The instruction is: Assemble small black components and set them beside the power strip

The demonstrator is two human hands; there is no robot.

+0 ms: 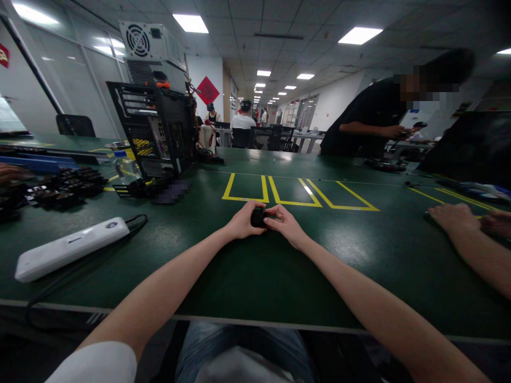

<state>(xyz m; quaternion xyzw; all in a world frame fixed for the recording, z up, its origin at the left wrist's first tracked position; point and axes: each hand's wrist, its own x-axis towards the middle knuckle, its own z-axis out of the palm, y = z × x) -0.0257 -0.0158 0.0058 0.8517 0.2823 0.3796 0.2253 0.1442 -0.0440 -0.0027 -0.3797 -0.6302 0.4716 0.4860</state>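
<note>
My left hand (242,222) and my right hand (284,222) meet over the green table (255,276), just in front of the yellow marked boxes (295,192). Both hands close their fingers round a small black object (258,217) held between them; most of it is hidden by the fingers, so I cannot make out what it is. Both forearms stretch out from the near table edge.
A white power strip (67,249) with a black cable lies at the left. An open black computer case (157,130) stands at the back left beside trays of dark parts (59,187). Another person's hand (455,218) rests at the right. A person in black (371,119) leans over behind.
</note>
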